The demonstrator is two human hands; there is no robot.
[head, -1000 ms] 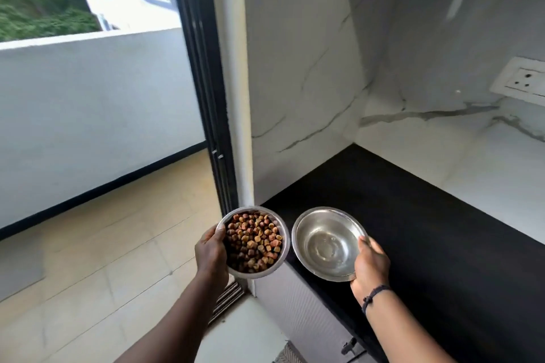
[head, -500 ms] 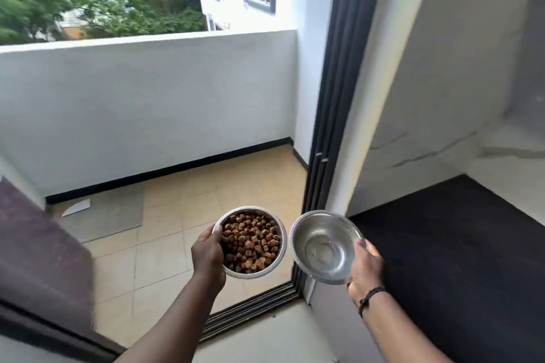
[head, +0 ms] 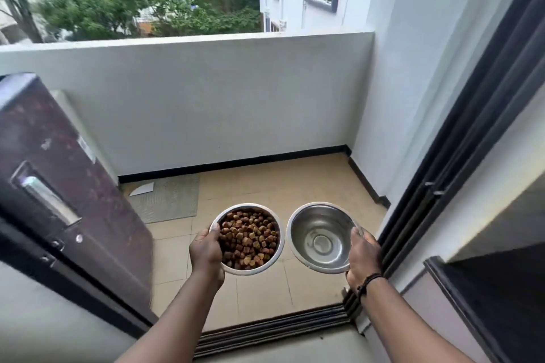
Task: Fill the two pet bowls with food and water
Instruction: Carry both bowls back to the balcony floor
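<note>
I carry two steel pet bowls in the air in front of an open balcony doorway. My left hand (head: 206,253) grips the left rim of a bowl (head: 275,253) full of brown kibble (head: 250,237). My right hand (head: 364,255) grips the right rim of the second bowl (head: 298,233), thumb over its edge. That bowl holds what looks like clear water (head: 321,244) with the shiny bottom showing through. The two bowls hang side by side, almost touching, both roughly level.
Beyond the dark sliding-door track (head: 274,330) lies a tan tiled balcony floor (head: 265,186) with a grey mat (head: 171,197) and a white scrap (head: 143,188) at the left. A dark door (head: 67,186) stands at my left, the door frame (head: 460,138) at my right, a white parapet (head: 206,97) ahead.
My view has swung left from the black counter to the balcony doorway. Both hands keep their grip on the bowls, which stay side by side in front of me.
</note>
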